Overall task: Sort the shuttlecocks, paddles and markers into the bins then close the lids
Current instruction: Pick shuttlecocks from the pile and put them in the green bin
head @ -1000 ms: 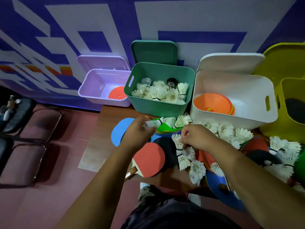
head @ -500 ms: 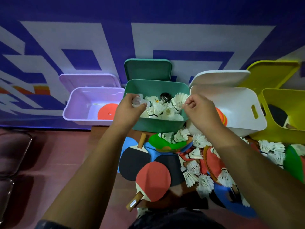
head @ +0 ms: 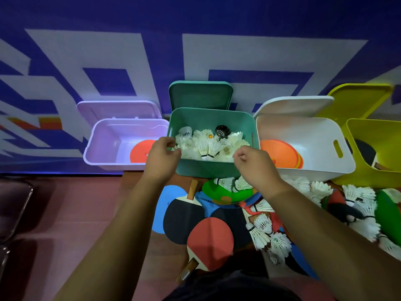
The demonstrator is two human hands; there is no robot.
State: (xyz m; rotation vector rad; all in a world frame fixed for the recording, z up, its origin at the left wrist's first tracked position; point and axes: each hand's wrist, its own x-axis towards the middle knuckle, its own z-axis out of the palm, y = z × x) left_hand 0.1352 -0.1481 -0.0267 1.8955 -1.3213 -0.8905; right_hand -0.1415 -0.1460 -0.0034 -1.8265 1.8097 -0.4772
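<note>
My left hand point(head: 161, 157) hovers over the front left corner of the green bin point(head: 212, 170), fingers loosely curved and holding nothing. My right hand point(head: 253, 164) is at the bin's front right rim, fingers curled, nothing visible in them. Several white shuttlecocks point(head: 208, 146) and a dark one fill the bin. On the floor below lie a red paddle point(head: 210, 242), a black paddle point(head: 182, 220), a blue marker disc point(head: 163, 205), a green marker point(head: 225, 193) and more loose shuttlecocks point(head: 267, 237).
A lavender bin point(head: 102, 148) at left holds an orange marker point(head: 141, 151). The white bin point(head: 314, 153) holds orange markers point(head: 280, 153). The yellow bin point(head: 368, 135) holds a dark paddle. All lids stand open against the wall. A chair point(head: 13, 203) is far left.
Both hands rose from the pile to the green bin. The shuttlecock my left hand carried is no longer in it, and the right hand holds nothing either.
</note>
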